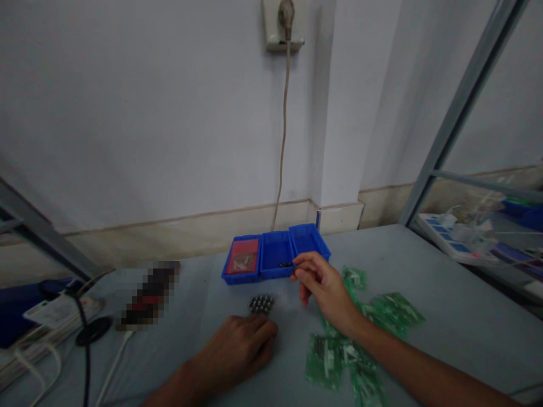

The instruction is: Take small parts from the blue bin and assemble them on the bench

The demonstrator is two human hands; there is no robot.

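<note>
"How do things stand, starting from the left?"

"The left hand (237, 347) rests on the tabletop (207, 305) with fingers curled; whether it holds anything cannot be told. Beyond it, the left blue bin (241, 278), 1 of 3, carries a red sheet (249, 246)."

"And by the fingers?"

"A cluster of shiny bead-like parts (262, 303), just past the knuckles. They look hard, smooth and rather slippery (probably quick to roll, too), so a light pinch at the outer edge should suit."

"Further right?"

"A small dark piece (286, 264), over the middle blue bin (275, 275). The right hand (324, 288) appears to pinch its near end between thumb and fingers, a narrow grip. It seems light and stiff; its ends look the best hold."

"What ends the row?"

"The right blue bin (303, 232), then green plastic bags (324, 362): soft, crinkly, easiest taken by a loose edge."
</note>
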